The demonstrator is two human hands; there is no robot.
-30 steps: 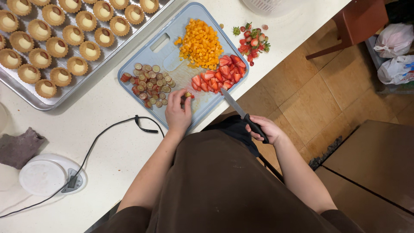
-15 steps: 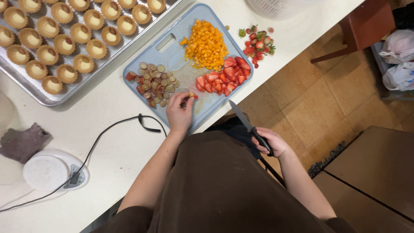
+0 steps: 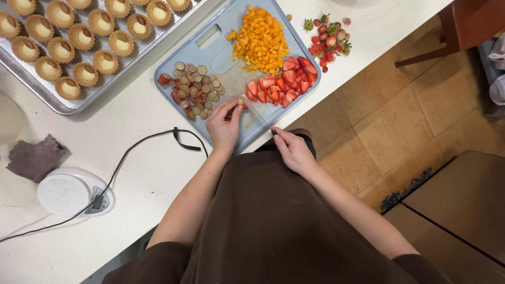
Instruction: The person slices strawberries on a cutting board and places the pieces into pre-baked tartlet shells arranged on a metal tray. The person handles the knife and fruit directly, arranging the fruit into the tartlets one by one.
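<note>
A light blue cutting board (image 3: 210, 37) lies on the white counter. It carries a heap of diced orange fruit (image 3: 260, 39), cut strawberries (image 3: 284, 81) and sliced grapes (image 3: 192, 89). My left hand (image 3: 223, 126) rests on the board's near part, its fingertips pinching a small piece of fruit (image 3: 240, 102). My right hand (image 3: 292, 150) is at the board's near edge, closed around a knife (image 3: 261, 118). The blade is seen edge-on and lies just right of the left fingers.
A metal tray (image 3: 31, 84) of filled tart shells sits at the far left. Strawberry tops (image 3: 329, 42) lie right of the board. A white kitchen scale (image 3: 71, 192), its black cable (image 3: 147, 142) and a grey cloth (image 3: 34, 158) are near left. A wooden chair (image 3: 468, 21) stands on the tiled floor.
My right hand brought the knife from beyond the counter edge onto the board beside my left hand. The left hand stayed on the board, pinching the small piece.
</note>
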